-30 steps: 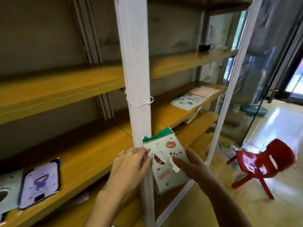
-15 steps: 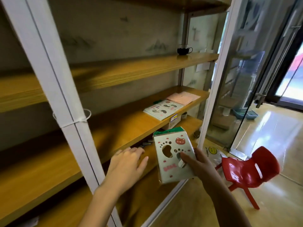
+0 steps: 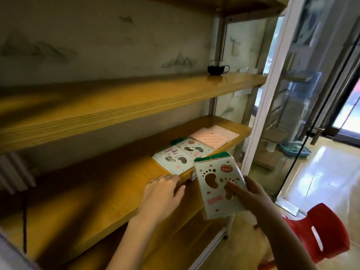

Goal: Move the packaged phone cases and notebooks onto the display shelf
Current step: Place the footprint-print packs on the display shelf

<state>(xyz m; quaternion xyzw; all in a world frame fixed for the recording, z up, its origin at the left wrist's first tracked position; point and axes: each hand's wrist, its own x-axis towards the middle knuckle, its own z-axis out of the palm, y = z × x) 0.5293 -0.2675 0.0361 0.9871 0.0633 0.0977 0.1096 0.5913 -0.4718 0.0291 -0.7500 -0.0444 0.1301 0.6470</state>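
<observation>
Since the earlier frame, view swung right; white post left view. Display shelf carried two packaged cases far right. Left hand rested flat on shelf edge, fingers together. Right hand pinched footprint-patterned case just off shelf's near right edge.

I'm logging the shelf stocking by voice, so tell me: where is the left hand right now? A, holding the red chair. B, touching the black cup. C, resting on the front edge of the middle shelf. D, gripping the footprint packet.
C: the left hand lies open on the middle shelf edge, while the right hand holds the footprint packet.
</observation>
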